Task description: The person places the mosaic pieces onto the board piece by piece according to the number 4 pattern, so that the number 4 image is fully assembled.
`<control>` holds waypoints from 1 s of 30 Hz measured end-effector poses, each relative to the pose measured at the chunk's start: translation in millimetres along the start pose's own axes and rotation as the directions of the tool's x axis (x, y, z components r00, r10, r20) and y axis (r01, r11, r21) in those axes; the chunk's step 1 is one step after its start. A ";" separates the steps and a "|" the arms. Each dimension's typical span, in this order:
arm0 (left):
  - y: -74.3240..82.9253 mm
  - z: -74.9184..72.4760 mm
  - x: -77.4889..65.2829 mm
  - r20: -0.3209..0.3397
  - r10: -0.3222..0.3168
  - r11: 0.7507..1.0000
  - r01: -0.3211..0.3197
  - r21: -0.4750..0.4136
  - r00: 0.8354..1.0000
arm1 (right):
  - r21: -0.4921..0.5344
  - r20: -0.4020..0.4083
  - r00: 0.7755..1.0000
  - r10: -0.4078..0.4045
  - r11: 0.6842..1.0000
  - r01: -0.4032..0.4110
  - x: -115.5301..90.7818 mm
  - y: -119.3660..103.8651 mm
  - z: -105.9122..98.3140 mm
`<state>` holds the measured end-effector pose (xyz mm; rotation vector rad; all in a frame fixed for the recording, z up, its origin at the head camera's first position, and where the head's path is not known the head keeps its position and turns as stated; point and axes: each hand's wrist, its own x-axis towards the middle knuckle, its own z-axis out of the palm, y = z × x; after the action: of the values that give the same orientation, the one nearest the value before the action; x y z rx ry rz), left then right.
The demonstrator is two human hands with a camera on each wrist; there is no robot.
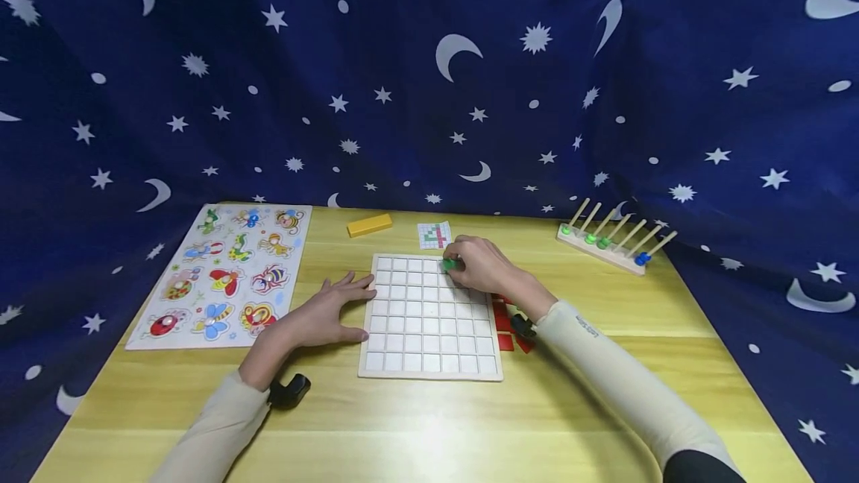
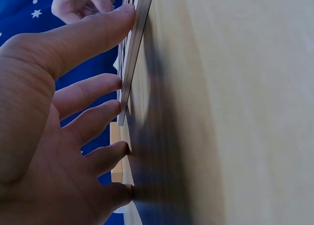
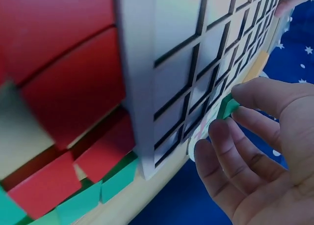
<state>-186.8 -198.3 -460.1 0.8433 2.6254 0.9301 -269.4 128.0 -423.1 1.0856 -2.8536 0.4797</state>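
Observation:
A white grid board (image 1: pixel 432 310) with square recesses lies on the table in front of the person. The right hand (image 1: pixel 479 263) is over its far right part and pinches a green square tile (image 3: pixel 227 106) between thumb and fingers. At the board's left edge, the left hand (image 1: pixel 333 311) rests with fingers spread, thumb and fingertips touching the rim. In the left wrist view, the left hand (image 2: pixel 73 112) holds nothing. Just beyond the board lies a small pattern card (image 1: pixel 434 235) printed with green and red squares.
Red tiles (image 1: pixel 503 319) and green tiles (image 3: pixel 117 178) lie loose along the board's right side. An insect puzzle board (image 1: pixel 228 274) is at the left, a yellow block (image 1: pixel 369 225) at the back. A wooden peg stand (image 1: pixel 600 250) with green and blue beads stands back right, before a starry curtain (image 1: pixel 403 133).

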 end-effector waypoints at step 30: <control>0.9 3.3 -1.3 -0.015 -0.008 1.000 0.008 -0.012 1.000 | 0.132 0.081 0.995 0.054 0.989 -0.065 11.1 8.5 -10.8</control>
<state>-184.1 -196.9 -462.0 0.8258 2.6313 0.9521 -284.0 130.1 -413.4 1.0629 -2.9659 0.6569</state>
